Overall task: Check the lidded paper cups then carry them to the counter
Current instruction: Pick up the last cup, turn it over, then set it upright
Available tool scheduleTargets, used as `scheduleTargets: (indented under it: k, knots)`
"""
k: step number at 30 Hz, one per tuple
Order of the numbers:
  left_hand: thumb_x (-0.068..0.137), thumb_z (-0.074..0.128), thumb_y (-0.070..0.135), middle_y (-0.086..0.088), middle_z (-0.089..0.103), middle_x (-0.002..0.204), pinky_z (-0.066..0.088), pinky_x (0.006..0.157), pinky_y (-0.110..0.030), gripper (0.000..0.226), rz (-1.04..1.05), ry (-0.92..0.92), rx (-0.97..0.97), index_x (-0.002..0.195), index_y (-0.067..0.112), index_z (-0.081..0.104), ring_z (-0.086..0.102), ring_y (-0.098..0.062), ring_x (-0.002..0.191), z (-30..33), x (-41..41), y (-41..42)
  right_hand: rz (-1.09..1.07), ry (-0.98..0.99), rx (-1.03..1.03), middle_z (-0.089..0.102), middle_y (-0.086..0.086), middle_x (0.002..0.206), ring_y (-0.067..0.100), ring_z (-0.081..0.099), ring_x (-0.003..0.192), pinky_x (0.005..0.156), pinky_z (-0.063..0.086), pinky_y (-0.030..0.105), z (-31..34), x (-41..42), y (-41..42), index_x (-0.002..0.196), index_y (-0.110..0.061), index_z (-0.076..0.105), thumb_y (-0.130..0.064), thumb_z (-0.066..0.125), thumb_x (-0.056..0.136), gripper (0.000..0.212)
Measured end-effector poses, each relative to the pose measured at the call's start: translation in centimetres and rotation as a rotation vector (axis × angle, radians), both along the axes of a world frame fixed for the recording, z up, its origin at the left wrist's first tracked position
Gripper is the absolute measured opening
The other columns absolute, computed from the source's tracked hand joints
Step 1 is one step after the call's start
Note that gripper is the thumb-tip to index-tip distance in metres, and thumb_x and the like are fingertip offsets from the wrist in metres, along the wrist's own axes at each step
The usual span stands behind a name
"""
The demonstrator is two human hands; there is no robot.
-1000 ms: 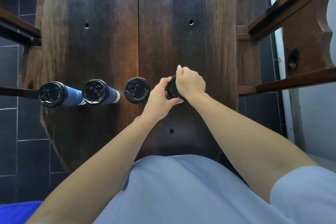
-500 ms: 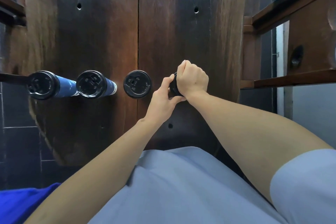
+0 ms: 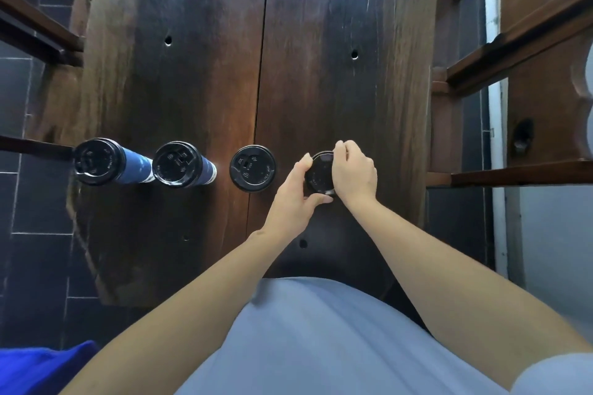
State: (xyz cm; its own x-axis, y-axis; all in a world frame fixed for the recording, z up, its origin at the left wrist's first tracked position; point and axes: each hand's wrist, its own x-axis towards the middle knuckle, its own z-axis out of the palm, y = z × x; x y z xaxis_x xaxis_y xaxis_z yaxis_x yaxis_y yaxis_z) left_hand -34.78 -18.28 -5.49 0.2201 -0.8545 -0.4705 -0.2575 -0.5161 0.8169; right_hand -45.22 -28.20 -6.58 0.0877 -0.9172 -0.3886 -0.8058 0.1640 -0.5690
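Dark wooden bench (image 3: 321, 74) holds four cups. Since a second ago my fingers (image 3: 345, 151) stay clamped on the rightmost lid (image 3: 317, 175); three more wait unchecked, I judge

Four lidded cups stand in a row across the middle of the table (image 3: 321, 42), running left to right: first cup (image 3: 96, 161), second cup (image 3: 177, 163), third cup (image 3: 252, 168), fourth cup (image 3: 318, 174). The left hand (image 3: 293, 202) lies at the fourth cup's lower left, the right hand (image 3: 354, 171) at its right. Wooden rails (image 3: 513, 38) occupy the frame's right edge.
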Motion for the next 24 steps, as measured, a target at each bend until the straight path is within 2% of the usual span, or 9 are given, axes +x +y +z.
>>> scheduleTargets:
  k: [3, 5, 6, 9, 12, 14, 16, 19, 24]
  knots:
    - [0.089, 0.084, 0.008, 0.009, 0.065, 0.133, 0.049, 0.113, -0.027, 0.070, 0.017, 0.090, -0.008, 0.145, 0.023, 0.046, 0.062, -0.005, 0.125, 0.1, 0.0, -0.2, -0.036, -0.306, 0.154, 0.066, -0.011, 0.105, 0.009, 0.064, 0.102, 0.084, 0.055, 0.023, 0.7, -2.7, 1.2, 0.115, -0.024, 0.061, -0.036, 0.040, 0.109, 0.025]
    - [0.092, 0.082, 0.014, 0.019, 0.062, 0.124, 0.051, 0.093, -0.008, 0.061, 0.001, 0.119, 0.005, 0.139, 0.029, 0.047, 0.063, 0.010, 0.110, 0.7, 0.1, -0.8, -0.041, -0.454, 0.237, 0.064, -0.013, 0.117, 0.008, 0.062, 0.113, 0.088, 0.053, 0.019, 1.6, -4.3, 1.5, 0.132, -0.024, 0.057, -0.032, 0.044, 0.109, 0.028]
    - [0.094, 0.080, 0.019, 0.022, 0.060, 0.123, 0.051, 0.085, -0.005, 0.058, 0.002, 0.131, 0.016, 0.141, 0.030, 0.047, 0.063, 0.010, 0.107, 1.2, 0.3, -1.3, -0.030, -0.514, 0.282, 0.063, -0.013, 0.122, 0.008, 0.062, 0.117, 0.090, 0.053, 0.020, 2.1, -5.0, 1.4, 0.139, -0.024, 0.052, -0.032, 0.046, 0.109, 0.032]
    - [0.096, 0.077, 0.036, 0.024, 0.060, 0.121, 0.059, 0.080, -0.016, 0.058, -0.027, 0.192, 0.043, 0.147, 0.030, 0.049, 0.066, -0.007, 0.111, 2.9, 1.2, -2.8, 0.066, -0.587, 0.324, 0.062, -0.011, 0.135, 0.006, 0.061, 0.123, 0.098, 0.054, 0.026, 3.9, -7.2, 1.4, 0.150, -0.025, 0.044, -0.040, 0.059, 0.099, 0.055]
    - [0.094, 0.079, 0.043, 0.016, 0.062, 0.119, 0.062, 0.072, -0.021, 0.056, -0.085, 0.226, 0.100, 0.141, 0.034, 0.050, 0.065, -0.010, 0.111, 4.8, 2.0, -3.8, 0.120, -0.585, 0.306, 0.060, -0.004, 0.143, 0.011, 0.061, 0.127, 0.101, 0.055, 0.029, 5.8, -8.4, 1.2, 0.153, -0.024, 0.041, -0.048, 0.062, 0.092, 0.069]
    - [0.093, 0.080, 0.043, 0.015, 0.062, 0.117, 0.063, 0.069, -0.020, 0.057, -0.102, 0.226, 0.115, 0.140, 0.034, 0.049, 0.065, -0.008, 0.107, 6.0, 2.0, -4.0, 0.139, -0.604, 0.309, 0.063, -0.007, 0.139, 0.011, 0.063, 0.125, 0.097, 0.057, 0.026, 6.9, -8.6, 1.2, 0.154, -0.025, 0.041, -0.047, 0.064, 0.096, 0.066]
    - [0.092, 0.081, 0.041, 0.012, 0.063, 0.118, 0.066, 0.073, -0.027, 0.062, -0.095, 0.252, 0.133, 0.143, 0.032, 0.048, 0.068, -0.012, 0.107, 7.0, 2.1, -3.9, 0.157, -0.632, 0.320, 0.064, -0.013, 0.134, 0.006, 0.064, 0.121, 0.090, 0.057, 0.020, 7.9, -8.4, 1.1, 0.153, -0.026, 0.042, -0.045, 0.061, 0.099, 0.061]
    - [0.091, 0.081, 0.038, 0.007, 0.065, 0.123, 0.067, 0.074, -0.034, 0.062, -0.113, 0.331, 0.152, 0.143, 0.035, 0.048, 0.070, -0.016, 0.110, 8.5, 2.4, -3.2, 0.209, -0.604, 0.296, 0.062, -0.012, 0.138, 0.008, 0.062, 0.124, 0.091, 0.056, 0.020, 9.3, -8.0, 1.4, 0.148, -0.031, 0.044, -0.054, 0.058, 0.089, 0.064]
    - [0.096, 0.076, 0.037, 0.025, 0.055, 0.130, 0.067, 0.077, -0.030, 0.059, -0.326, 0.276, 0.097, 0.140, 0.058, 0.042, 0.058, -0.013, 0.124, 11.1, 3.4, -1.6, 0.331, -0.522, 0.242, 0.063, -0.010, 0.129, 0.010, 0.062, 0.120, 0.086, 0.056, 0.017, 11.4, -7.9, 1.5, 0.136, -0.026, 0.051, -0.056, 0.062, 0.086, 0.059]
